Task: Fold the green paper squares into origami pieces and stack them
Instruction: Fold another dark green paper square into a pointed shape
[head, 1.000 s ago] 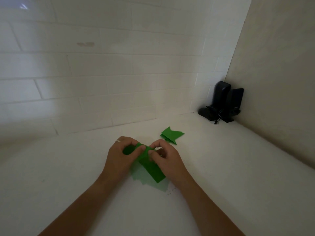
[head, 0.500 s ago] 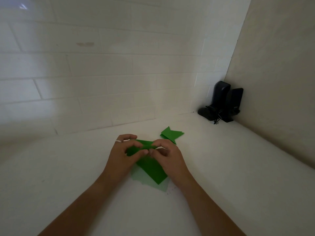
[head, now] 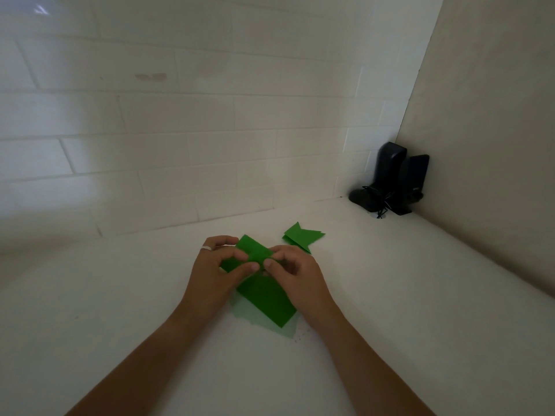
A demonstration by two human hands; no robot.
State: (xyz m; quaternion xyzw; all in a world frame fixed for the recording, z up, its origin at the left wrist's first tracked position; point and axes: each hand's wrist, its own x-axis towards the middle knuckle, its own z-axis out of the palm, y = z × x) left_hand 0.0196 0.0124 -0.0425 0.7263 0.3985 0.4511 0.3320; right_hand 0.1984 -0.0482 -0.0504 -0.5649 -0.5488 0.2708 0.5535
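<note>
Both hands, left hand [head: 214,276] and right hand [head: 295,273], pinch the green sheet [head: 264,291] with curled fingers over the counter [head: 420,295]; its far flap has opened out since a second ago, so folding continues, folded pieces [head: 301,237] waiting just beyond.

Two hands: left hand [head: 214,273] and right hand [head: 300,277], both pinching one green paper [head: 264,291], partly folded. One ring [head: 206,248], white, on the left hand. One paler green sheet [head: 258,321] under the paper, possibly several stacked; exact number impossible to tell. One small stack of folded pieces [head: 301,237] just beyond the right hand, at least two layers visible, exact count unclear. Two black upright objects [head: 396,175], side by side in the far right corner. One tangle of black cord [head: 383,205] at their base. One white bench [head: 120,295]. Two walls: one tiled wall [head: 180,130], one plain wall [head: 495,115].
</note>
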